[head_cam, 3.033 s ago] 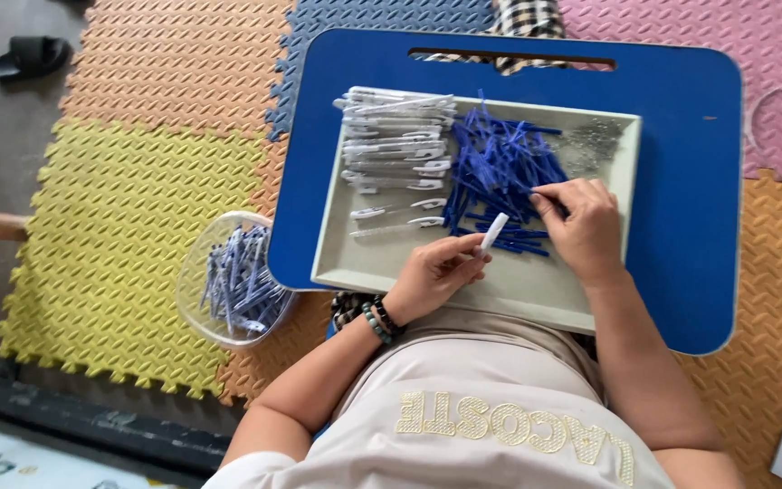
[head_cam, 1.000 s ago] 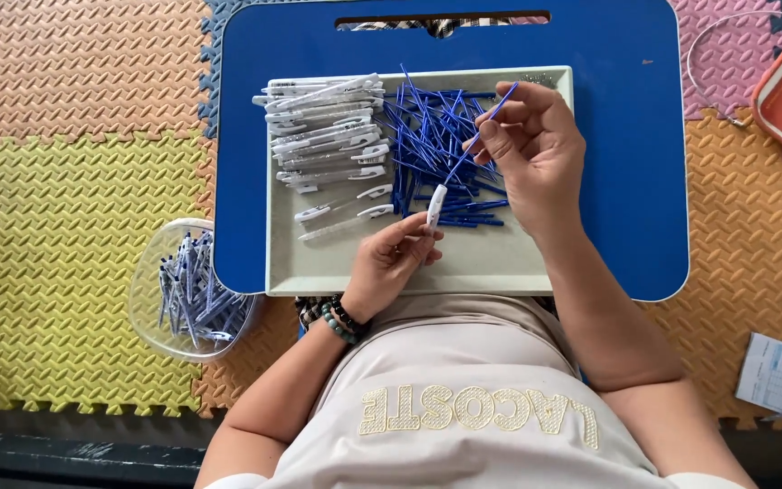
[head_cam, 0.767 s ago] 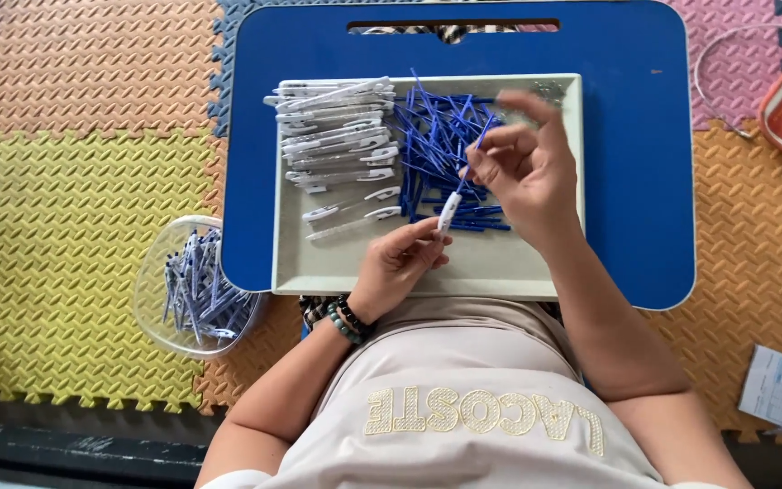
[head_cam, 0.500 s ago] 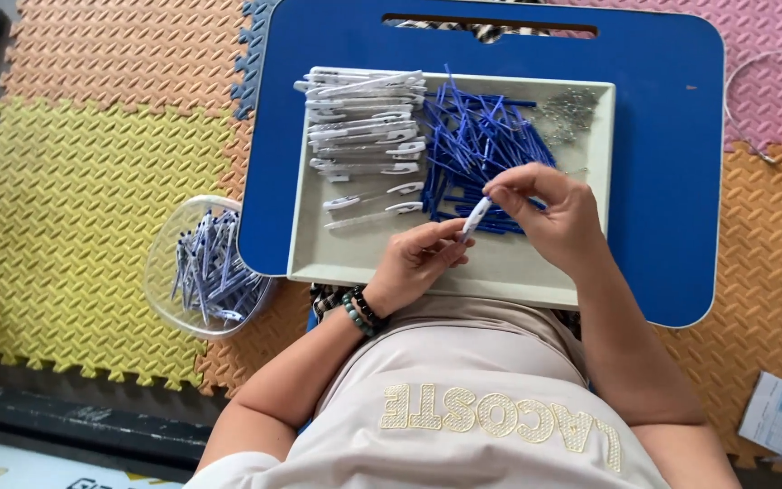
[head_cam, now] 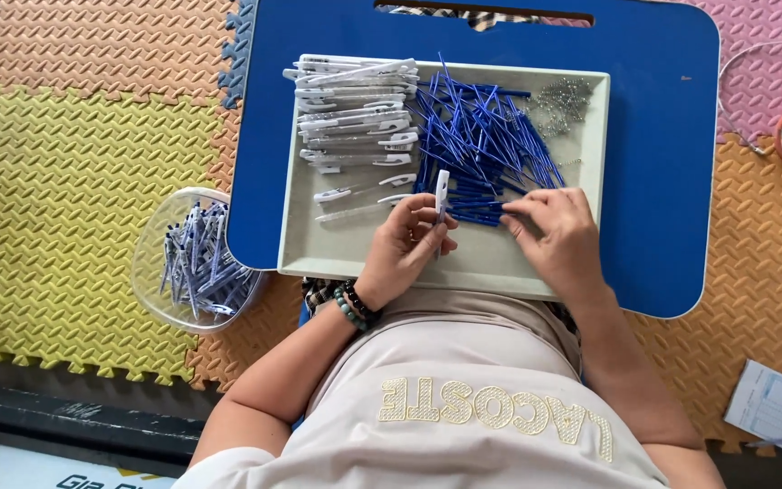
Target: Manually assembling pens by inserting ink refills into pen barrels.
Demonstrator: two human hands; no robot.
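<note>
At frame centre, the left hand (head_cam: 406, 249) grips a white pen barrel (head_cam: 442, 190) upright over the grey tray (head_cam: 500, 263), while the right hand (head_cam: 558, 237) pinches a blue refill (head_cam: 481, 206) from the pile.

Foam puzzle-mat floor (head_cam: 74, 199) in yellow, orange, pink tiles; blue lap table (head_cam: 662, 181).

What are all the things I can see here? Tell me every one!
Tray: one, grey, on the blue board.
Board: one, blue, over the lap.
White pen shells: a stack, tray's left side.
Blue pen refills: a pile, tray's middle.
Springs: small silver heap, tray's far right corner.
Bowl: one, clear, holding finished pens, on the mats.
Floor mats: several; yellow, orange, pink.
Papers: white, right edge.
Left hand: holds a white shell.
Right hand: touching refills.
</note>
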